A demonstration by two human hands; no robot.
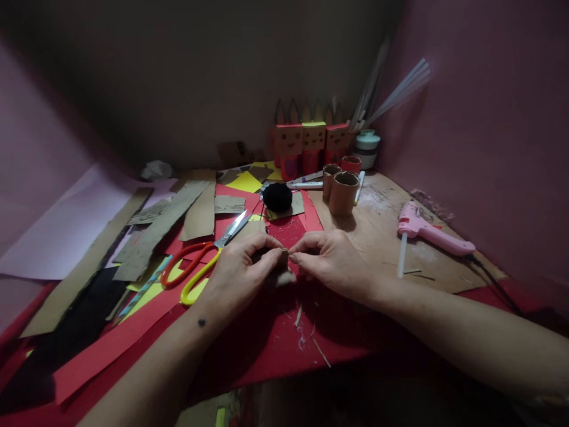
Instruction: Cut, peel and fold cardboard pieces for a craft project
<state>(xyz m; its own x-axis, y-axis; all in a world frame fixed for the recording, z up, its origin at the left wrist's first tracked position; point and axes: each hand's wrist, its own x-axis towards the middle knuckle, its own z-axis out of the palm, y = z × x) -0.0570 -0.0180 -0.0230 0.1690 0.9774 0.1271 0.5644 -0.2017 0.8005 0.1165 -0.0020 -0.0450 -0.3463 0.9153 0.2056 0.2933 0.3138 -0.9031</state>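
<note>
Plainly, the left hand (242,264) has its grip pinching a small cardboard piece (283,257) above the desk (251,356), while the right hand (326,261), fingertips pressed together, hovers beside it.

Craft Materials and Tools, by Count

Bare hands: two, one left hand (249,261), one right hand (326,261).
Small folded-looking brown cardboard piece (283,258), in the left fingers: one.
Metal-bladed scissors with red and yellow handles (223,238): one pair.
Pink plastic glue gun (431,234): one, with one translucent stick (402,255).
Box-faced brown cardboard figures with red bodies (313,137): three; pointed ears (293,111), six in all.
Open-topped brown cardboard tubes (344,201): two; red-sided tube (351,164): one.
Fuzzy black ball (278,197): one.
Mint-lidded jar (367,148): one.
Striped blue paper straw (146,287): one.
Long red paper strip (115,353): one.
Flat brown cardboard strips (198,216): several, overlapping, exact count unclear.
</note>
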